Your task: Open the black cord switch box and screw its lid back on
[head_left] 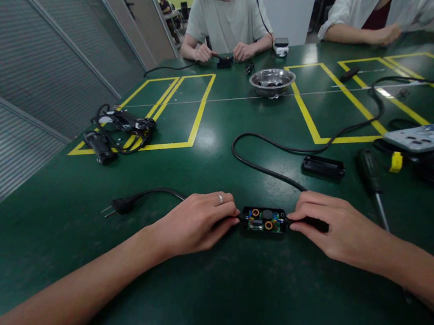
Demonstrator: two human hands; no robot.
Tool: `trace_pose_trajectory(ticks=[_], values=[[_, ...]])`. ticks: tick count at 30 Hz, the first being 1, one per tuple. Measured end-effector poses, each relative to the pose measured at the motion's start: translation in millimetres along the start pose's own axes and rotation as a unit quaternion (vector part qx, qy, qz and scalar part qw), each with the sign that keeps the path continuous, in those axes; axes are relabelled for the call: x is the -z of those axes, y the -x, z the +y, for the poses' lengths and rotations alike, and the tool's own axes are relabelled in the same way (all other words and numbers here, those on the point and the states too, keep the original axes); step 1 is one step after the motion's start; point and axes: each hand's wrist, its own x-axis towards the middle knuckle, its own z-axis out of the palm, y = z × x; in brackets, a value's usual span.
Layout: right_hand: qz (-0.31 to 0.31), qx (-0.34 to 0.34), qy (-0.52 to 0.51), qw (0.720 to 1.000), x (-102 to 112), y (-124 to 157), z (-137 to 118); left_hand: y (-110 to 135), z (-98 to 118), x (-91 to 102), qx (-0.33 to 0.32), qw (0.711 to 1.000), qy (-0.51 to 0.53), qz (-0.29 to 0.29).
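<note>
An opened black adapter case (264, 232) lies on the green table with its circuit board (261, 219) facing up; copper coils and small parts show on it. My left hand (205, 218) pinches the cable at the case's left end. That cable (164, 190) runs left to a two-pin plug (123, 205). At the right end, my right hand (330, 224) pinches the other cable (269, 173), which curves away across the table. Beyond my right hand lies a black case cover (323, 167), and a screwdriver (371, 176) passes partly beneath my right forearm.
A metal bowl (271, 81) holding small parts stands farther back. Bundled black cables (125, 122) lie at left. A pale device (429, 137) and a yellow piece (396, 162) are at right. Yellow tape (195, 128) marks the table. Across it, a person's hands (244, 51) handle a black case.
</note>
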Motion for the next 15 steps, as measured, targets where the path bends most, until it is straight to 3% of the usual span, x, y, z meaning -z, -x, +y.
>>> trace_pose_trajectory(ticks=[4,7,11,15], values=[[0.015,0.032,0.016,0.999,3,-2,-1,-2,1,4.1,-0.015,0.998,-0.059,-0.010],[0.077,0.034,0.057,0.995,11,-4,1,-2,0,6.0,-0.015,0.996,-0.081,-0.015],[0.163,-0.053,0.159,0.972,27,-4,19,-2,1,5.7,0.004,0.997,-0.073,-0.028],[0.149,-0.138,0.239,0.950,36,0,55,-3,3,2.8,0.015,0.997,-0.069,-0.033]])
